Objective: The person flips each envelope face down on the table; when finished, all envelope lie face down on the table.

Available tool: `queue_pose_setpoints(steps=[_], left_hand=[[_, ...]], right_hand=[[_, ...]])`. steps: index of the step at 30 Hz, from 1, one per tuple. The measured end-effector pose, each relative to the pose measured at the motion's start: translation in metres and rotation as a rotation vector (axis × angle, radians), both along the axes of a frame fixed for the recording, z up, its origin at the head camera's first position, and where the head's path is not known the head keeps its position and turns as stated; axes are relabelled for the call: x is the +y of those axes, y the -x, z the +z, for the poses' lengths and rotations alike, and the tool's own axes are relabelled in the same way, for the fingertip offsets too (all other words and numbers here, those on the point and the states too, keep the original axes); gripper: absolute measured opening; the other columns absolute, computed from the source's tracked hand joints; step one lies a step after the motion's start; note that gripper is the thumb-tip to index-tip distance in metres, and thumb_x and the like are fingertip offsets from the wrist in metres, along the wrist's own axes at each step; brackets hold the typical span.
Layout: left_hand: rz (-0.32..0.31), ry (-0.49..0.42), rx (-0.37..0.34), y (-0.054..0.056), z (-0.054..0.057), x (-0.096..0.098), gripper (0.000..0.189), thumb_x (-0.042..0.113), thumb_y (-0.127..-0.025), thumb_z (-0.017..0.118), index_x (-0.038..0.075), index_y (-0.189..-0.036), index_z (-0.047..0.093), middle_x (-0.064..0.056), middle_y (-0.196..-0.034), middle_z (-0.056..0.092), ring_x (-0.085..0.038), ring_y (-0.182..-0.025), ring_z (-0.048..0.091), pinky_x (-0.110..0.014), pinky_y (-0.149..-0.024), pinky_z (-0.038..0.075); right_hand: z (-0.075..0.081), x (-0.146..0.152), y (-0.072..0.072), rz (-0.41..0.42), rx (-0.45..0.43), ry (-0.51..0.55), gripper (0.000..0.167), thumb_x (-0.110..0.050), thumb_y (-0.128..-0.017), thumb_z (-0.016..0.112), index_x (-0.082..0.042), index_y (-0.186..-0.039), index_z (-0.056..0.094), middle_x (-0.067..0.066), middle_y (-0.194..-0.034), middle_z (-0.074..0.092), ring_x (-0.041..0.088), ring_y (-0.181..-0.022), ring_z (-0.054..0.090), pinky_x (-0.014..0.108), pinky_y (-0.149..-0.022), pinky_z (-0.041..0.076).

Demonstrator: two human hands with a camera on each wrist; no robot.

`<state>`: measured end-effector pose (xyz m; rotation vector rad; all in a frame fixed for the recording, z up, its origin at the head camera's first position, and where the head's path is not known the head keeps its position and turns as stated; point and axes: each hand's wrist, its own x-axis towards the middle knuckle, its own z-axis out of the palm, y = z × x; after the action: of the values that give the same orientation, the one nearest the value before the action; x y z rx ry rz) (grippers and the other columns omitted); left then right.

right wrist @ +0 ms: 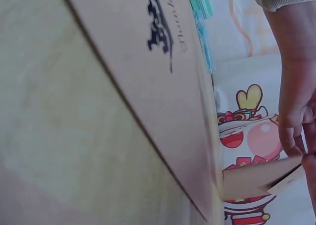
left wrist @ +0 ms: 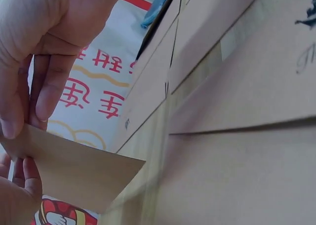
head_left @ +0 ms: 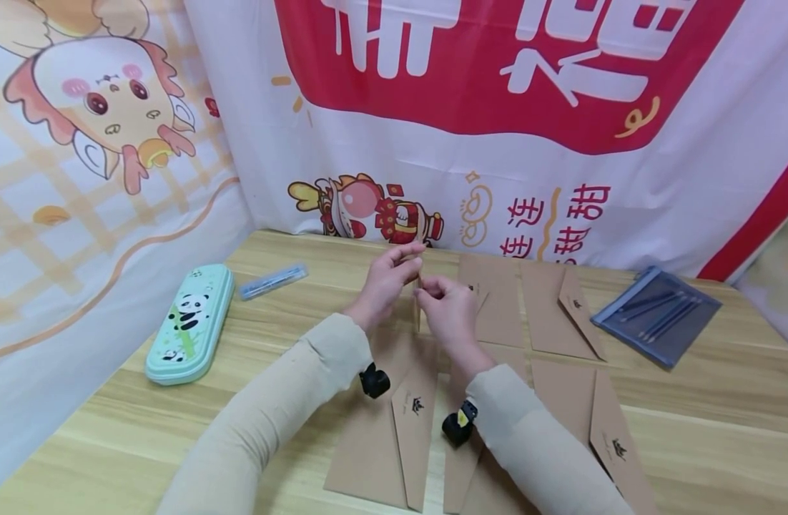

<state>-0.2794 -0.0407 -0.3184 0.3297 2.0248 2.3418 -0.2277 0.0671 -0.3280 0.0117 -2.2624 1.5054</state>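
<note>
Both hands hold a brown paper envelope [head_left: 417, 315] upright, seen edge-on in the head view. My left hand [head_left: 386, 286] pinches it near its top, while my right hand [head_left: 450, 309] pinches its near edge a little lower. In the left wrist view the envelope's plain face [left wrist: 81, 173] shows between the fingers of both hands. The right wrist view shows its pointed flap [right wrist: 286, 179] standing slightly off the body. Below the hands lies another brown envelope [head_left: 368, 443] with a black crown print on its flap.
More brown envelopes [head_left: 555, 315] lie in rows on the wooden table [head_left: 709, 422]. A panda pencil case [head_left: 189, 325] and a slim blue clear case [head_left: 274, 281] are at left. At right lies a blue zip pouch [head_left: 658, 315] with pencils inside. A printed cloth [head_left: 368, 143] hangs behind.
</note>
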Motion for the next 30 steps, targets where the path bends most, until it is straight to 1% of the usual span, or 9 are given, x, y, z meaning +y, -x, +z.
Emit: queue_pose_setpoints(steps=[3, 5, 7, 10, 15, 19, 23, 27, 30], left_hand=[[-0.009, -0.018, 0.009, 0.000, 0.002, 0.001, 0.033, 0.004, -0.092, 0.052, 0.001, -0.124, 0.054, -0.004, -0.141, 0.043, -0.023, -0.121, 0.048, -0.035, -0.097, 0.045], [-0.003, -0.022, 0.018, -0.001, 0.003, 0.001, 0.034, 0.003, -0.092, 0.052, 0.000, -0.126, 0.053, -0.005, -0.142, 0.043, -0.022, -0.119, 0.050, -0.035, -0.097, 0.046], [0.013, -0.026, 0.030, -0.002, 0.004, 0.000, 0.035, 0.003, -0.091, 0.052, 0.000, -0.126, 0.053, -0.006, -0.141, 0.043, -0.023, -0.118, 0.050, -0.036, -0.096, 0.046], [0.055, -0.032, 0.049, -0.006, 0.004, -0.003, 0.035, 0.000, -0.090, 0.052, -0.001, -0.126, 0.053, -0.010, -0.136, 0.048, -0.027, -0.115, 0.052, -0.038, -0.096, 0.046], [0.155, -0.081, 0.037, -0.009, -0.003, -0.011, 0.035, -0.007, -0.087, 0.052, -0.005, -0.122, 0.055, -0.018, -0.128, 0.053, -0.035, -0.112, 0.052, -0.045, -0.096, 0.045], [0.216, -0.125, 0.005, -0.010, -0.010, -0.019, 0.033, -0.008, -0.086, 0.052, -0.006, -0.119, 0.057, -0.019, -0.126, 0.055, -0.033, -0.107, 0.053, -0.046, -0.096, 0.044], [0.249, -0.129, -0.014, -0.011, -0.015, -0.024, 0.033, -0.008, -0.085, 0.053, -0.004, -0.118, 0.057, -0.016, -0.125, 0.057, -0.027, -0.104, 0.054, -0.041, -0.095, 0.045], [0.268, -0.121, -0.043, -0.012, -0.019, -0.027, 0.035, -0.008, -0.084, 0.053, -0.003, -0.118, 0.057, -0.015, -0.126, 0.056, -0.028, -0.108, 0.054, -0.039, -0.095, 0.045], [0.275, -0.110, -0.078, -0.012, -0.023, -0.028, 0.036, -0.007, -0.084, 0.053, -0.002, -0.119, 0.056, -0.013, -0.125, 0.056, -0.023, -0.100, 0.056, -0.035, -0.093, 0.047]], right_hand=[[0.002, 0.000, -0.001, -0.080, 0.068, 0.039, 0.006, -0.002, -0.078, 0.067, 0.001, -0.082, 0.070, 0.012, -0.072, 0.066, 0.016, -0.064, 0.055, 0.019, -0.054, 0.044], [0.001, 0.001, 0.000, -0.139, 0.090, 0.069, 0.004, -0.001, -0.077, 0.066, 0.000, -0.079, 0.070, 0.011, -0.071, 0.065, 0.014, -0.063, 0.054, 0.018, -0.054, 0.043], [0.000, 0.002, 0.001, -0.186, 0.098, 0.112, 0.002, -0.002, -0.076, 0.067, -0.003, -0.077, 0.069, 0.010, -0.070, 0.064, 0.012, -0.062, 0.053, 0.017, -0.055, 0.043], [-0.001, 0.004, 0.002, -0.211, 0.094, 0.203, 0.003, -0.002, -0.075, 0.069, -0.004, -0.077, 0.069, 0.008, -0.070, 0.064, 0.008, -0.061, 0.053, 0.015, -0.055, 0.044], [-0.002, 0.004, 0.004, -0.212, 0.105, 0.382, 0.009, -0.001, -0.074, 0.066, 0.001, -0.083, 0.066, 0.001, -0.067, 0.059, 0.003, -0.058, 0.055, 0.014, -0.054, 0.048], [-0.003, 0.003, 0.005, -0.193, 0.098, 0.507, 0.012, 0.005, -0.073, 0.062, 0.004, -0.085, 0.062, -0.002, -0.064, 0.053, 0.004, -0.055, 0.055, 0.016, -0.053, 0.052], [-0.005, 0.001, 0.006, -0.154, 0.055, 0.645, 0.015, 0.009, -0.074, 0.061, 0.002, -0.087, 0.057, -0.001, -0.067, 0.050, 0.005, -0.057, 0.053, 0.020, -0.058, 0.055], [-0.007, 0.000, 0.007, -0.131, 0.029, 0.746, 0.019, 0.011, -0.075, 0.061, 0.000, -0.088, 0.054, 0.002, -0.071, 0.048, 0.006, -0.059, 0.054, 0.022, -0.061, 0.056], [-0.008, -0.001, 0.007, -0.122, 0.019, 0.808, 0.021, 0.014, -0.075, 0.059, 0.000, -0.088, 0.052, 0.003, -0.073, 0.046, 0.007, -0.060, 0.053, 0.022, -0.061, 0.056]])
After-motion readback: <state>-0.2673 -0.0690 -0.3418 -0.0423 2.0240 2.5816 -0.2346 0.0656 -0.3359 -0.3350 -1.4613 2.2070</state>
